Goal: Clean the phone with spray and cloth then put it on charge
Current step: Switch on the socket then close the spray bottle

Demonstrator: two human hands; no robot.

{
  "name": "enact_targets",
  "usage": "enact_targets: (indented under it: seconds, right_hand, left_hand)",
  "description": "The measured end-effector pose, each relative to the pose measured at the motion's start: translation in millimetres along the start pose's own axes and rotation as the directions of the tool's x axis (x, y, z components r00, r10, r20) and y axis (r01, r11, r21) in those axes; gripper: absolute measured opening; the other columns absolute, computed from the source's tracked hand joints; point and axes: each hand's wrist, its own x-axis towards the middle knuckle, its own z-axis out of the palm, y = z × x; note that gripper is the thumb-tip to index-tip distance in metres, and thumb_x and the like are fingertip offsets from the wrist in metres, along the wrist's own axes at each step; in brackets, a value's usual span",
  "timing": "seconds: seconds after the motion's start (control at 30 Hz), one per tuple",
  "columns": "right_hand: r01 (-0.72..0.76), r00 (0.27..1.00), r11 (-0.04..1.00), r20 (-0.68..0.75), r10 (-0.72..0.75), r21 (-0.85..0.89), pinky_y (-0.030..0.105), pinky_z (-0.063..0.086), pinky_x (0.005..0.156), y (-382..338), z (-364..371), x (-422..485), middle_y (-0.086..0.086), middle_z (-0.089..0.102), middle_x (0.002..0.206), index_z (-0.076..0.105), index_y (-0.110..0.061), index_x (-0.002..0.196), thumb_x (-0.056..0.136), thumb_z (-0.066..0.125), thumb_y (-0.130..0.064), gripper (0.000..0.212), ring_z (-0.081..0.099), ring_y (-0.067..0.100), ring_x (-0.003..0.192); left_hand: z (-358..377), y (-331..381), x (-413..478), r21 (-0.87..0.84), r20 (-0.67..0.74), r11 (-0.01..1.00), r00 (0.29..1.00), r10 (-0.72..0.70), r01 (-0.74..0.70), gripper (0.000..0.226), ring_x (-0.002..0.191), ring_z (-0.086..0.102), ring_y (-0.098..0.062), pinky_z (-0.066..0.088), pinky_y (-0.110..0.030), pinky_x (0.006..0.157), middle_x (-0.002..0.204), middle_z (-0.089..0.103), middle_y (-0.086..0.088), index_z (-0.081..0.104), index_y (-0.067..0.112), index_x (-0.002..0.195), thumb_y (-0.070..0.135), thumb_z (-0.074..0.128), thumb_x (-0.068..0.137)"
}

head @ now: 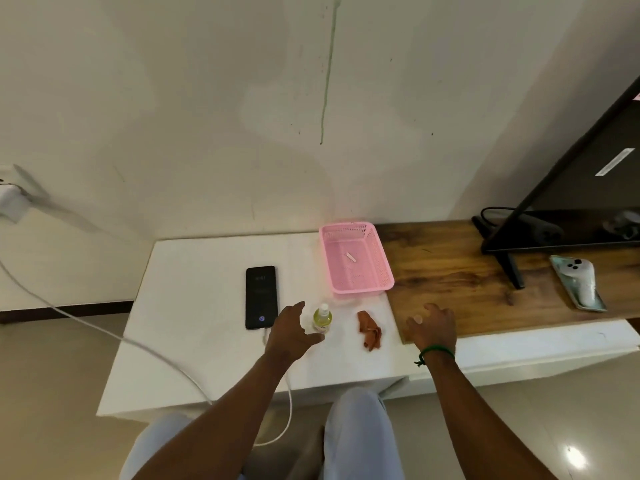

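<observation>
A black phone [261,297] lies face up on the white table [194,306], with a white charging cable [104,330] plugged into its near end. Just right of it stands a small yellow-green spray bottle [322,319] with a white cap. A crumpled reddish-brown cloth [370,330] lies further right. My left hand [289,332] hovers between phone and bottle, fingers spread and holding nothing, thumb near the bottle's base. My right hand [433,327] is relaxed with spread fingers over the edge of the wooden top, right of the cloth, and is empty.
A pink plastic basket [377,271] sits behind the bottle with a small white piece inside. A wooden surface [467,282] to the right carries a screen stand [509,265] and a white controller on a tray [578,282]. A charger [12,202] is plugged into the left wall.
</observation>
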Motion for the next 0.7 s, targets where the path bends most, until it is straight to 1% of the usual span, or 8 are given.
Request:
enact_targets:
  seconds: [0.17,0.27,0.33,0.37,0.43,0.47,0.57,0.7]
  right_hand:
    - [0.033,0.999,0.999,0.001,-0.033,0.025,0.036,0.047,0.083,0.8,6.1,2.9,0.021,0.057,0.114,0.061,-0.002,0.115,0.080,0.064,-0.014,0.038,0.054,0.034,0.100]
    - [0.056,0.998,0.998,-0.023,-0.056,0.033,0.038,0.047,0.083,-1.7,5.7,2.1,0.022,0.060,0.107,0.064,0.002,0.108,0.081,0.063,-0.008,0.028,0.056,0.034,0.097]
    - [0.089,0.996,0.996,-0.006,-0.089,0.009,0.035,0.047,0.077,-2.8,5.4,3.3,0.021,0.062,0.093,0.067,0.004,0.095,0.082,0.060,-0.005,0.017,0.057,0.033,0.089]
    - [0.109,0.994,0.994,0.009,-0.109,-0.003,0.033,0.045,0.071,-2.5,6.1,4.5,0.019,0.060,0.081,0.067,0.004,0.083,0.082,0.058,-0.003,0.012,0.055,0.031,0.081]
    - [0.134,0.991,0.991,0.017,-0.133,-0.010,0.027,0.036,0.063,-1.1,8.7,7.5,0.013,0.052,0.063,0.058,0.000,0.063,0.083,0.054,0.000,0.020,0.048,0.025,0.068]
    - [0.126,0.992,0.992,0.016,-0.126,0.003,0.025,0.033,0.062,-0.2,8.7,8.3,0.013,0.051,0.061,0.056,-0.001,0.060,0.083,0.053,0.001,0.024,0.046,0.023,0.064]
    - [0.106,0.994,0.994,0.015,-0.106,0.027,0.024,0.034,0.064,2.0,8.4,9.5,0.021,0.063,0.070,0.063,0.005,0.067,0.085,0.053,0.000,0.021,0.049,0.024,0.064]
    - [0.175,0.983,0.982,-0.070,-0.170,0.077,0.033,0.047,0.072,-10.4,5.4,4.4,0.024,0.067,0.080,0.067,0.011,0.080,0.081,0.056,0.002,0.015,0.060,0.036,0.077]
  left_hand:
    - [7.7,-0.8,7.0,-0.032,-0.006,0.999,1.000,-0.008,0.007,0.089,0.109,0.060,-0.028,0.046,-0.044,0.097,0.132,0.051,-0.008,0.042,0.015,0.141,0.030,0.087,0.065]
    - [10.3,0.3,7.8,-0.018,-0.018,1.000,1.000,0.020,-0.021,0.083,0.108,0.061,-0.028,0.046,-0.044,0.097,0.129,0.055,-0.007,0.047,0.015,0.137,0.031,0.086,0.066]
    - [11.6,1.9,8.5,-0.013,-0.028,0.999,0.999,0.041,-0.042,0.077,0.104,0.061,-0.028,0.047,-0.042,0.095,0.124,0.058,-0.007,0.051,0.016,0.134,0.030,0.086,0.066]
    - [12.3,2.8,8.9,-0.008,-0.030,0.999,0.998,0.052,-0.052,0.073,0.102,0.062,-0.028,0.047,-0.041,0.093,0.121,0.060,-0.006,0.054,0.017,0.131,0.030,0.086,0.067]
    - [13.3,4.3,9.5,-0.009,-0.034,0.998,0.997,0.068,-0.069,0.065,0.098,0.063,-0.027,0.049,-0.039,0.090,0.116,0.064,-0.005,0.058,0.019,0.125,0.029,0.085,0.067]
    - [13.9,4.8,9.8,-0.011,-0.038,0.997,0.997,0.071,-0.071,0.061,0.097,0.063,-0.026,0.049,-0.037,0.089,0.115,0.065,-0.004,0.060,0.019,0.123,0.029,0.084,0.068]
    - [15.2,4.3,10.7,0.010,-0.065,0.997,0.995,0.082,-0.081,0.052,0.097,0.063,-0.021,0.045,-0.027,0.082,0.111,0.068,-0.001,0.063,0.022,0.119,0.030,0.081,0.071]
    - [17.0,2.8,12.4,0.001,-0.086,0.997,0.993,0.082,-0.082,0.049,0.090,0.065,-0.020,0.049,-0.030,0.081,0.106,0.071,0.000,0.065,0.026,0.115,0.033,0.081,0.070]
